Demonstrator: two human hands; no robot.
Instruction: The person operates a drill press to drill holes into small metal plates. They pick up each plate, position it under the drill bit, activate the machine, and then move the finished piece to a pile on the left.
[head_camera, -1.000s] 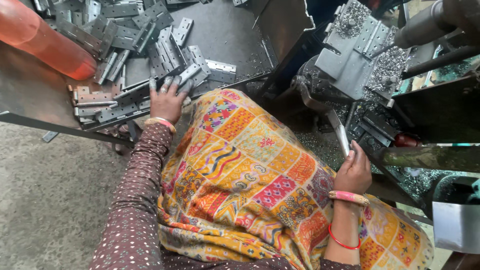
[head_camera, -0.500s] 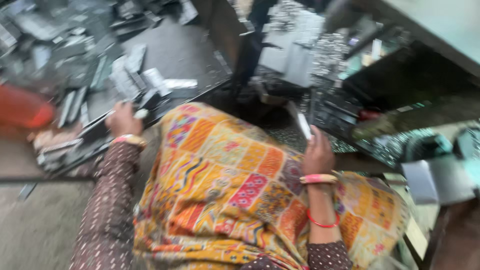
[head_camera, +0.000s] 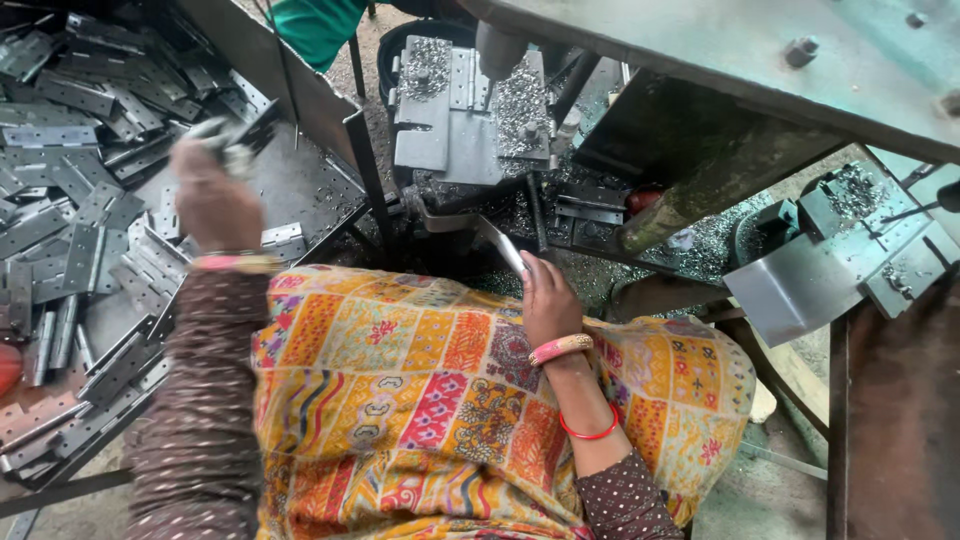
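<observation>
Hinges (head_camera: 90, 250) litter the tray; left hand (head_camera: 215, 195) has lifted off the pile, grip closed on one hinge (head_camera: 240, 135), while right hand (head_camera: 545, 300) still pinches a flat metal strip (head_camera: 502, 247) near the press (head_camera: 465, 110)

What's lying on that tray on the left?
Grey metal hinges heaped across the tray. The left hand lifts one, blurred. Anything under the heap is covered.

A metal workshop — piled steel hinges (head_camera: 90, 230), swarf-covered press (head_camera: 470, 110).
</observation>
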